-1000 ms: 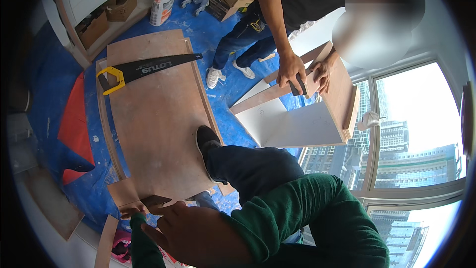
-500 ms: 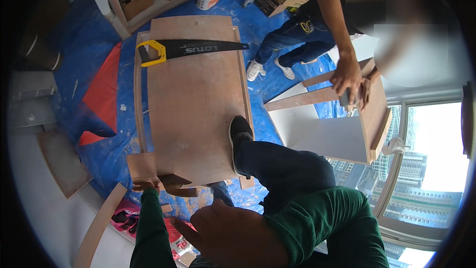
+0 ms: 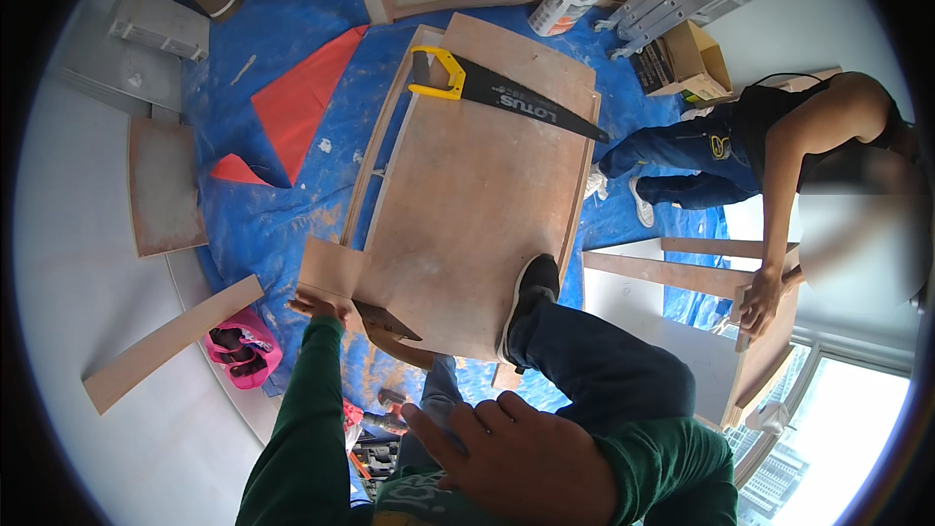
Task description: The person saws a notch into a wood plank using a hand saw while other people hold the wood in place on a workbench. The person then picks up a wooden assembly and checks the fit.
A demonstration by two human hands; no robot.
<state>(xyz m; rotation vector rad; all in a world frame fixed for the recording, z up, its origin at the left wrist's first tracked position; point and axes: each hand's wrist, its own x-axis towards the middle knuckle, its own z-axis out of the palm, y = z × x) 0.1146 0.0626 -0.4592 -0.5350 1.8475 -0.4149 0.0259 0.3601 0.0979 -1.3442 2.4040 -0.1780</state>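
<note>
My left hand (image 3: 319, 308) is closed on the near edge of a small plywood piece (image 3: 331, 267), which lies at the near left corner of a large plywood sheet (image 3: 458, 205). Beside that piece is a dark, pointed flat shape (image 3: 385, 319) that I cannot identify. My right hand (image 3: 531, 458) hovers at the bottom middle, back up. Its index finger is stretched out and the others bend; nothing shows in it, though its palm is hidden. My shoe (image 3: 534, 290) presses on the sheet's near right part. A yellow-handled handsaw (image 3: 506, 97) lies across the far end.
At the right, a co-worker (image 3: 779, 146) leans over a white-and-wood panel frame (image 3: 672, 321). A wood strip (image 3: 175, 341) and a pink bag (image 3: 242, 351) lie at left. Red cloth (image 3: 307, 102) covers part of the blue tarp (image 3: 292, 0). A red power tool (image 3: 388, 414) sits near my legs.
The view has swung left and tilted, so the scene sits farther right. My left hand stays at the small plywood piece. The co-worker's hand has shifted along the panel frame.
</note>
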